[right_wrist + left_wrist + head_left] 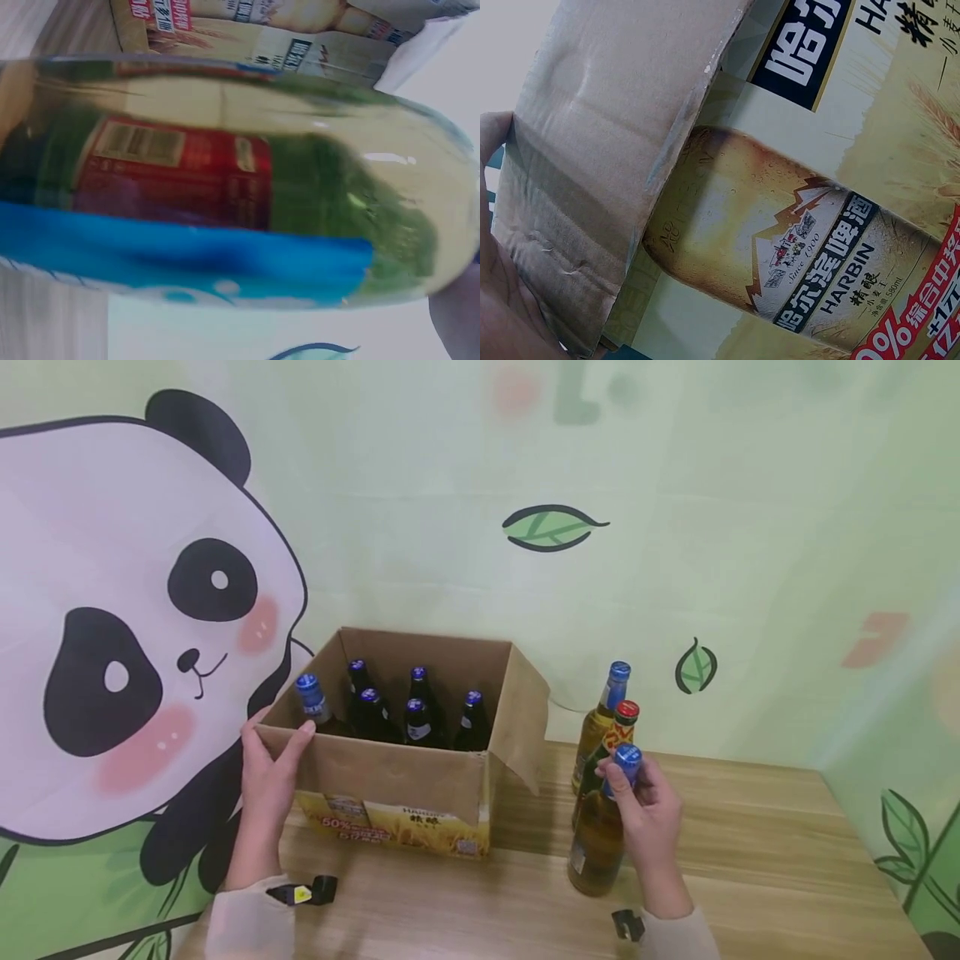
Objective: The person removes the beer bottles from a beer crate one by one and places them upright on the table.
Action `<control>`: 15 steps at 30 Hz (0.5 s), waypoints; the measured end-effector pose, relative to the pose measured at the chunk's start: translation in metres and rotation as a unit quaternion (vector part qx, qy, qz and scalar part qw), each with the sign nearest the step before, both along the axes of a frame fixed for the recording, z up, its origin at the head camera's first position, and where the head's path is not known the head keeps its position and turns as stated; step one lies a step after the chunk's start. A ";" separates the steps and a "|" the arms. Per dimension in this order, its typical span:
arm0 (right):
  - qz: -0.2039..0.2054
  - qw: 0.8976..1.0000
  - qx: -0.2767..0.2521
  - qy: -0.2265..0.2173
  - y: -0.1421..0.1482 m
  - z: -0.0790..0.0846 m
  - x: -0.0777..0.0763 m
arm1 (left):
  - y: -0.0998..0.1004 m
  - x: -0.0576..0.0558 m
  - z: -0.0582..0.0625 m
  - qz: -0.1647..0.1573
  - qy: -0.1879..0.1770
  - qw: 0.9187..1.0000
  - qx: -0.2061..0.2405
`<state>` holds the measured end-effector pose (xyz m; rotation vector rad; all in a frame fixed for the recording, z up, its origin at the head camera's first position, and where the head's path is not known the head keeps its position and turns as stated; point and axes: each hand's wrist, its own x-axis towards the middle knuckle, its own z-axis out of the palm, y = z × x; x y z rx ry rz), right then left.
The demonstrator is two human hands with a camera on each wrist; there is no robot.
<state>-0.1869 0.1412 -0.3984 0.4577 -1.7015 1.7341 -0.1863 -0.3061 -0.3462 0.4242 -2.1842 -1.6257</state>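
My right hand (651, 814) grips the neck of a clear beer bottle (597, 852) with a blue cap, at the table's right. Up close in the right wrist view, this bottle (180, 251) shows a blue label, and a green bottle with a red label is visible through its glass. At the left, my left hand (268, 772) holds the front-left corner of an open cardboard box (390, 768), thumb over the rim. Its flap (622, 127) fills much of the left wrist view. Several blue-capped bottles (417, 727) stand inside; their lower parts are hidden.
Behind the held bottle stand a red-capped green bottle (624, 718) and a blue-capped bottle (617, 685), close together. A box flap (525, 718) hangs out towards them. The wooden table (757, 843) meets a printed backdrop (420, 527) at the back.
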 end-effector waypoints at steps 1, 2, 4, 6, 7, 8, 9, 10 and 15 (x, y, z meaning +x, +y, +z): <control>0.003 1.000 0.002 -0.014 0.001 0.002 0.002 | 0.000 0.000 0.000 0.000 0.000 1.000 0.001; 0.003 1.000 0.008 -0.020 0.003 0.006 0.003 | 0.000 0.001 0.000 0.000 0.002 1.000 0.001; 0.002 1.000 0.020 -0.021 0.006 0.014 0.005 | 0.001 0.001 0.000 0.001 0.002 1.000 0.001; -0.007 0.999 0.041 -0.002 0.009 0.025 0.005 | 0.001 0.001 0.001 0.001 0.003 1.000 0.002; -0.012 0.998 0.052 0.013 0.009 0.033 0.004 | 0.001 0.001 0.001 0.001 0.003 1.000 0.002; -0.017 0.997 0.065 0.028 0.009 0.041 0.004 | 0.001 0.001 0.001 0.001 0.003 1.000 0.001; -0.023 0.996 0.079 0.044 0.008 0.050 0.004 | 0.001 0.001 0.001 0.001 0.004 1.000 -0.001; -0.030 0.993 0.097 0.059 0.007 0.059 0.004 | 0.001 0.001 0.001 0.002 0.005 1.000 -0.003; 0.020 0.981 0.139 0.134 -0.018 0.105 0.008 | -0.001 0.000 -0.001 0.003 0.002 1.000 -0.008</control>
